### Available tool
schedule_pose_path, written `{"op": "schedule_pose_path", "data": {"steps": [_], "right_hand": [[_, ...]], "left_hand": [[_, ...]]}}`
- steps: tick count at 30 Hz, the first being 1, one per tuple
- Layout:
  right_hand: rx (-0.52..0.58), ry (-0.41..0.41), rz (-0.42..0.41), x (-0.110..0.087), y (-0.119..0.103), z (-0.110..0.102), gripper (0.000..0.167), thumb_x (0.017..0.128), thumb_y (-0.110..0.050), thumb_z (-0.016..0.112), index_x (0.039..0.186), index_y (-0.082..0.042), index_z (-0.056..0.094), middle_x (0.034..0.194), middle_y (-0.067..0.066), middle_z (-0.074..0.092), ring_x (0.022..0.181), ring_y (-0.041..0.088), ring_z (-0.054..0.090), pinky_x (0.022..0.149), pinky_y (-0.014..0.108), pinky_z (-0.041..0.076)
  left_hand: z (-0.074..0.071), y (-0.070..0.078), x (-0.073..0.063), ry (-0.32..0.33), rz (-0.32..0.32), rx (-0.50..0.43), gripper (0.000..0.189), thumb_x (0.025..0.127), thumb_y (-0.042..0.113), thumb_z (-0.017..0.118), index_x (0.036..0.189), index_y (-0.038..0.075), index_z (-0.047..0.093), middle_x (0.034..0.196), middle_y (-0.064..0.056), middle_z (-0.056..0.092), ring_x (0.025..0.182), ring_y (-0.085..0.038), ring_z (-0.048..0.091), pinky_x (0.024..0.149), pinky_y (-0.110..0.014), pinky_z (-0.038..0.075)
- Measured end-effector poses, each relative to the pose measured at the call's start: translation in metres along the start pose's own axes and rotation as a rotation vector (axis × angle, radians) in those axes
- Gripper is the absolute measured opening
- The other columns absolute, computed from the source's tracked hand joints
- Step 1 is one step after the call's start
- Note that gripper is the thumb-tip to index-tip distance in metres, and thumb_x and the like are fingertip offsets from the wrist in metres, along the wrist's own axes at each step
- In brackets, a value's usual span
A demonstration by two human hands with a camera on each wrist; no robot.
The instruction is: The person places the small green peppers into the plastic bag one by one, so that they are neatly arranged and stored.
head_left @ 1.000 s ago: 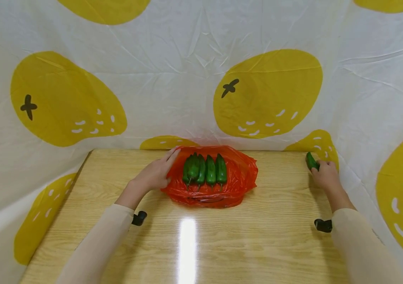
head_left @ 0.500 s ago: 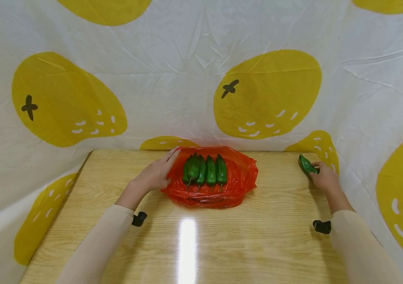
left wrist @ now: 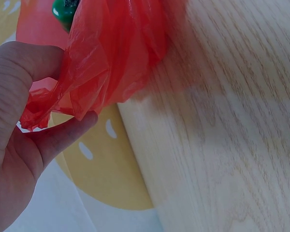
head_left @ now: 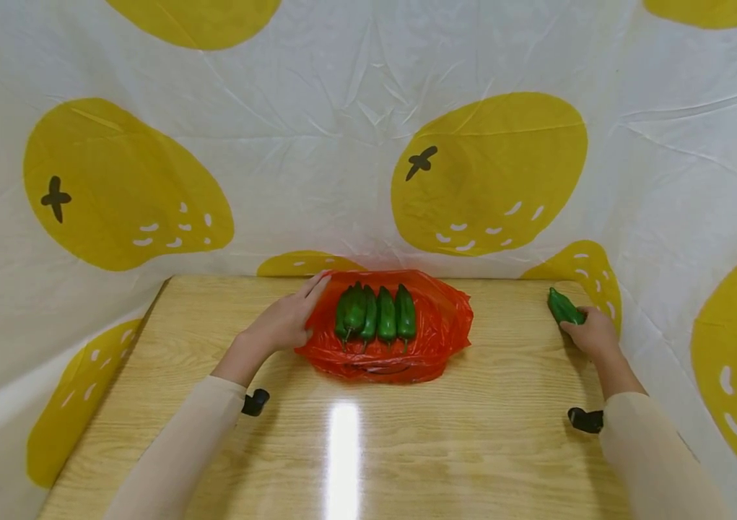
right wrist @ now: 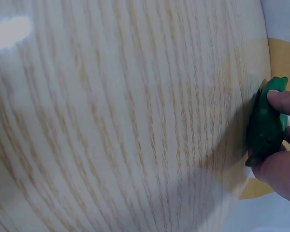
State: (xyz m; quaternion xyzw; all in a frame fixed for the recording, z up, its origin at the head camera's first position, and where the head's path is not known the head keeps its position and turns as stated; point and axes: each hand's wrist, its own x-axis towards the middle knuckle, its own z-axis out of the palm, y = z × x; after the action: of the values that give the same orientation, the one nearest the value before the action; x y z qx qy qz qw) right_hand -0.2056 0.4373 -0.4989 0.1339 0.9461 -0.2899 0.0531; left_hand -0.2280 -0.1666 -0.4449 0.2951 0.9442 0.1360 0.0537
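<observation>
A red plastic bag [head_left: 441,325] lies opened out near the back of the table, with several green peppers [head_left: 387,314] side by side on it, tips toward the back. My left hand [head_left: 279,321] holds the bag's left edge; the left wrist view has the thumb on the inner side of the red film [left wrist: 118,58] and a finger on the outer side. Over by the back right corner, my right hand [head_left: 595,336] grips a single green pepper [head_left: 563,306]. Up close in the right wrist view, fingers and thumb wrap this pepper [right wrist: 266,123] low over the wood.
The wooden table [head_left: 459,448] ends at the back against a white cloth [head_left: 316,94] printed with yellow fruit, which also hangs at both sides. A bright light reflection [head_left: 343,455] crosses the table's front. Black wrist devices [head_left: 255,402] show beside both sleeves.
The pepper in my right hand has turned and come slightly left, its tip now angled to the back left. My left hand and the bag have stayed in place.
</observation>
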Motion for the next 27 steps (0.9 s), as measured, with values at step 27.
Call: {"op": "schedule_pose_path", "data": {"steps": [27], "right_hand": [[0.278,-0.091,-0.002,-0.024,-0.011,-0.008,0.076,0.107,-0.028,0.050,0.156,0.017,0.013,0.150,0.045,0.030,0.130,0.055,0.044,0.083,0.027,0.050]], "left_hand": [[0.000,0.001,0.002,0.009,0.006,0.009,0.117,0.080,-0.002,0.074,0.168,0.018,-0.001,0.175,-0.010,0.007,0.053,-0.015,0.045,0.051,-0.026,0.043]]}}
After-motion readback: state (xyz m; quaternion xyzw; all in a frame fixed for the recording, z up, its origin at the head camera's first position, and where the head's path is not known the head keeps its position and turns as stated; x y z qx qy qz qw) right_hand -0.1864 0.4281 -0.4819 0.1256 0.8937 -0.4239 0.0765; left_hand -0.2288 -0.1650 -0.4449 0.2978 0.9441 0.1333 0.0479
